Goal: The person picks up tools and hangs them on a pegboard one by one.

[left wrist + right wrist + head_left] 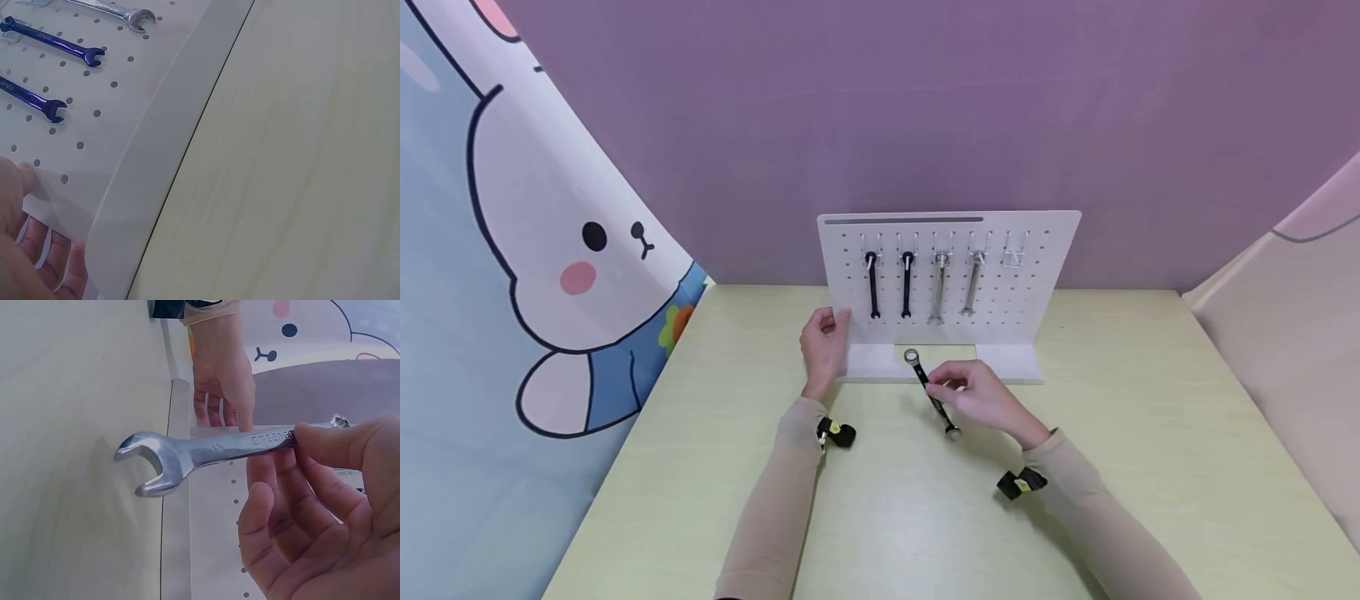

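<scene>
A combination wrench (934,398) with stamped lettering is pinched between the thumb and fingers of my right hand (977,398). Its ring end points up toward the board, and in the right wrist view the wrench's open jaw end (159,462) points left. My left hand (825,350) holds the left edge of a white pegboard (850,321), thumb on the front face and the other fingers behind the edge. On the board's hooks hang two dark wrenches, the left one (873,287) beside the other (907,285), then two silver wrenches (938,287).
At the right of the row, a clear hook (1013,257) carries no wrench. The board's white foot (1009,363) rests on the pale wooden table (737,350). Behind the table hangs a purple cloth (925,108), with a cartoon-printed cloth (535,233) on the left.
</scene>
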`<state>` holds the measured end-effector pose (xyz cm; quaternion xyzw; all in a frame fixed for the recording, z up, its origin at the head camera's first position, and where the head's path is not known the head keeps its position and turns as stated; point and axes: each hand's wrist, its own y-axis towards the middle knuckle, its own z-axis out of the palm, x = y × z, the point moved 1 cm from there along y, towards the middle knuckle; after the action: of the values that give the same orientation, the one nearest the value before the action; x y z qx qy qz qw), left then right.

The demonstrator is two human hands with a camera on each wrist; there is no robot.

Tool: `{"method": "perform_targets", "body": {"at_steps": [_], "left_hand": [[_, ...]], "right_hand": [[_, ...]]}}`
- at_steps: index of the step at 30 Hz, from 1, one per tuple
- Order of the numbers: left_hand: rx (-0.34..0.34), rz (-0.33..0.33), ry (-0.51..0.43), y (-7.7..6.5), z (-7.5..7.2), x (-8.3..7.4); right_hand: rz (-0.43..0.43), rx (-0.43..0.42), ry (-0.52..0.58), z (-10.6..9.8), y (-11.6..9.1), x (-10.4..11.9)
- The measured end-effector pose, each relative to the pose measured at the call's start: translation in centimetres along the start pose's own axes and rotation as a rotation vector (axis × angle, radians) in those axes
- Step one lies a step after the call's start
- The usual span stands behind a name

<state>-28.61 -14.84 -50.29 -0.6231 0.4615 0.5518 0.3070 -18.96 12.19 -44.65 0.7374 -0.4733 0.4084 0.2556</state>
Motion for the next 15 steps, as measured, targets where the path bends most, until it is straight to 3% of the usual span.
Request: {"method": "perform_targets", "body": {"at_steps": [15], "left_hand": [[0.004, 0.008, -0.013, -0.08, -0.06, 0.07]], "right_hand": [[0.038, -0.108, 0.040, -0.96, 0.03, 0.02]]}}
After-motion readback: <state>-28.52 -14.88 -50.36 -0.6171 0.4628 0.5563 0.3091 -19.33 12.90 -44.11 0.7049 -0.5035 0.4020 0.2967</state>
